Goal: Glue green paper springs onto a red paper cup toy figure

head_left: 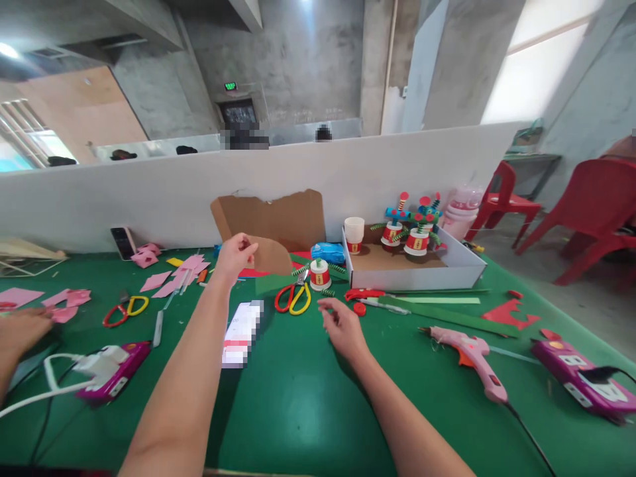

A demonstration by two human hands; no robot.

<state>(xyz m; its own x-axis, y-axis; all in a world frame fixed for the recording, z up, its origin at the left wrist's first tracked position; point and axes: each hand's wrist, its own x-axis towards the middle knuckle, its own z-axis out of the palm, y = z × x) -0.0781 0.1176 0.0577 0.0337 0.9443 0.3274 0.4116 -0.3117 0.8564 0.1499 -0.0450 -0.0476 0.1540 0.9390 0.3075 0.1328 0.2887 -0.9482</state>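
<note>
Reaching forward, left hand (234, 255) has fingers loosely curled at the edge of a brown cardboard piece (271, 255), touching it; firm hold cannot be told. Right hand (342, 329) hovers half-open, empty, over the green table (298, 397). Scissors (294, 298) and a decorated paper cup (319, 274) lie between and just beyond the fingertips, within reach. White box (462, 271), beyond the right fingers, holds finished cup figures (412, 232) and a plain cup (354, 234).

Bare green table (298, 404) lies open between and before both forearms. Ahead, yellow-handled scissors (294, 297), a small decorated cup (319, 274) and a cardboard sheet (271, 225) crowd the way. A white box (462, 265) blocks the right; a pink glue gun (472, 358) lies nearer.
</note>
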